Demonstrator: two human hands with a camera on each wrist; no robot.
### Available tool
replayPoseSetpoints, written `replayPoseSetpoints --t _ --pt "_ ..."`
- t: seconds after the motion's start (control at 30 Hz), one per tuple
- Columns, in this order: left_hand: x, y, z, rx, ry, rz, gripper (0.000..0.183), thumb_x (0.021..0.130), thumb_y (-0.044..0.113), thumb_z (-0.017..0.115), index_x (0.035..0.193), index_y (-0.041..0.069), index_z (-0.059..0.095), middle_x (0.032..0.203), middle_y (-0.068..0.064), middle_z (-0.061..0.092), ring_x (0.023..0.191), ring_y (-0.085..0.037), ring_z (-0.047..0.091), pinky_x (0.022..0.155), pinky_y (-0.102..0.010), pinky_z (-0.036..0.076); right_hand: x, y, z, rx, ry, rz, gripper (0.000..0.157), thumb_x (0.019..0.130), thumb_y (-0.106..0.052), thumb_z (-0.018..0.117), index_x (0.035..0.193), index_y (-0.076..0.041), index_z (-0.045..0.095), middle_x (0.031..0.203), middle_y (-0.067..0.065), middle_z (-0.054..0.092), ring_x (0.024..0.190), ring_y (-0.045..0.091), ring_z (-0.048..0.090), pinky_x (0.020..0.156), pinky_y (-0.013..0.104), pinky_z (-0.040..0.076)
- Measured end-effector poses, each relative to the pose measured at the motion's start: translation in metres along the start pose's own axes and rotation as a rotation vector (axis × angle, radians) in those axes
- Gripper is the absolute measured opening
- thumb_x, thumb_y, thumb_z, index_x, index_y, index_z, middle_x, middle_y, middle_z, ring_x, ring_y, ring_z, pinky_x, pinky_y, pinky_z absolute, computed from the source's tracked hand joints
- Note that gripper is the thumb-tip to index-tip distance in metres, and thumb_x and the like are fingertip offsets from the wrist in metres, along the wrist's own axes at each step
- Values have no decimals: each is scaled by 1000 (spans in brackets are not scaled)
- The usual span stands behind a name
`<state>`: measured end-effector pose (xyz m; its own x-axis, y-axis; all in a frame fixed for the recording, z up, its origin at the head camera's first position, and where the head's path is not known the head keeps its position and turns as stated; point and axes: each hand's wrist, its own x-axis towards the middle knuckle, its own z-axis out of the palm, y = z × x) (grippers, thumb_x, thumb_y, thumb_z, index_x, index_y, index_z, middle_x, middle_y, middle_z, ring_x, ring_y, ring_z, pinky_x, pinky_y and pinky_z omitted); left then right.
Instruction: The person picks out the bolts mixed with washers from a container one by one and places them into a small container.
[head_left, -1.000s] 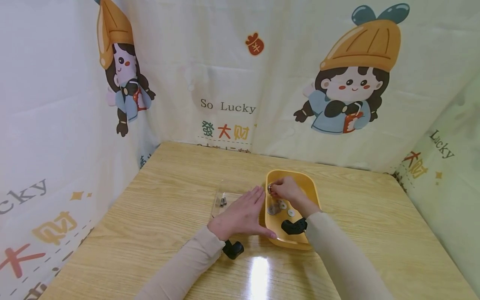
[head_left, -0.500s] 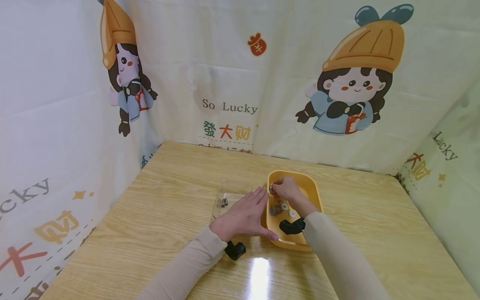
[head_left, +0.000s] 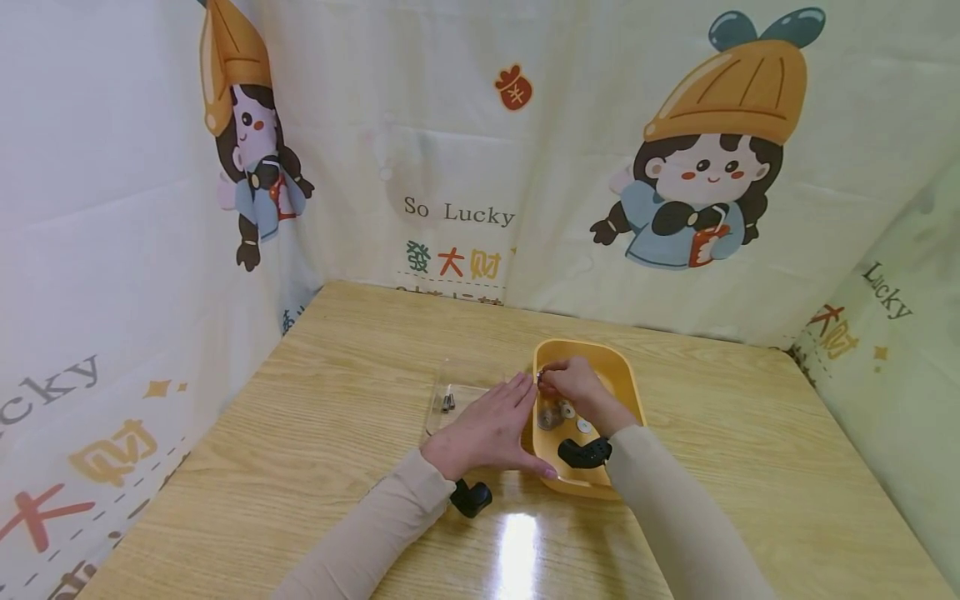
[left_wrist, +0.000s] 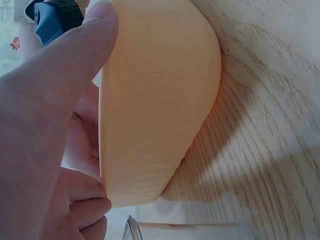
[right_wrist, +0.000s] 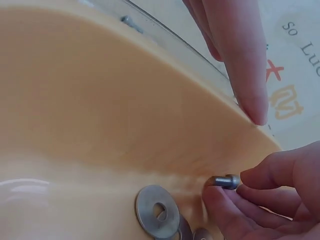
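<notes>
My right hand (head_left: pixel 581 390) is inside a yellow plastic basin (head_left: pixel 632 375), pinching a small metal bolt (right_wrist: pixel 225 181) between thumb and fingers near the far left wall. Below those fingers, several flat metal washers (right_wrist: pixel 157 212) lie on the basin floor, partly overlapping. My left hand (head_left: pixel 483 425) rests along the basin's left rim. Its fingers are extended at the far end, and the thumb (left_wrist: pixel 102 35) touches the near end of the rim. In the left wrist view the basin's outer wall (left_wrist: pixel 155 100) fills the middle.
A clear plastic box (head_left: pixel 433 421) stands left of the basin, partly hidden by my left hand, with a few metal bolts (head_left: pixel 448 403) in it. Both stand on a wooden table (head_left: pixel 337 375). Printed cloth (head_left: pixel 570 167) hangs behind the table and at its sides.
The bolt has turned slightly in my right fingers and shows less from the head view. Both hands keep nearly the same place.
</notes>
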<state>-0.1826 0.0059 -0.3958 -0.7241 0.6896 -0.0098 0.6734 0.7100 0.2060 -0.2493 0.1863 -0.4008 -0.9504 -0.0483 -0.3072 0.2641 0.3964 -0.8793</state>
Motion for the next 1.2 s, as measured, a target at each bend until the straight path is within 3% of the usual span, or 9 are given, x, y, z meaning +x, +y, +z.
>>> replayPoseSetpoints --t 0.1,0.27,0.57,0.8,1.0,1.2 --pt "0 0 0 -9 -5 -4 123 75 84 56 157 0 19 166 -17 16 155 -26 12 126 -38 19 1 0 0 51 -6 23 38 96 -1 53 131 16 52 130 30 57 102 26 65 105 45 50" --pt "0 0 0 -10 -6 -8 123 75 84 56 157 0 19 166 -16 16 155 -26 12 126 -38 19 0 -1 3 36 5 27 38 96 -2 55 130 15 55 128 29 61 96 22 67 102 44 53" --pt "0 0 1 -5 -1 -2 122 76 84 55 157 -1 19 166 -17 16 155 -27 13 126 -39 19 1 4 -1 -17 30 10 34 96 -7 59 126 10 61 124 25 65 106 33 66 102 45 52" --pt "-2 1 0 -5 -7 -5 123 76 84 55 157 -1 18 166 -16 14 155 -27 11 126 -39 19 -2 4 -5 93 6 -29 30 97 -2 59 122 15 62 109 23 72 101 32 71 102 48 51" --pt "-2 0 1 -13 -10 -11 123 76 84 55 157 0 17 166 -16 14 155 -27 11 126 -39 18 -4 3 -9 148 -20 -43 32 99 -1 55 125 17 59 117 29 68 102 34 72 100 49 51" --pt "-2 1 1 -24 -10 -11 123 76 84 55 157 0 17 166 -17 14 155 -26 9 126 -39 18 -5 3 -15 273 -36 -20 35 98 1 55 128 19 55 113 26 69 86 19 74 98 43 53"
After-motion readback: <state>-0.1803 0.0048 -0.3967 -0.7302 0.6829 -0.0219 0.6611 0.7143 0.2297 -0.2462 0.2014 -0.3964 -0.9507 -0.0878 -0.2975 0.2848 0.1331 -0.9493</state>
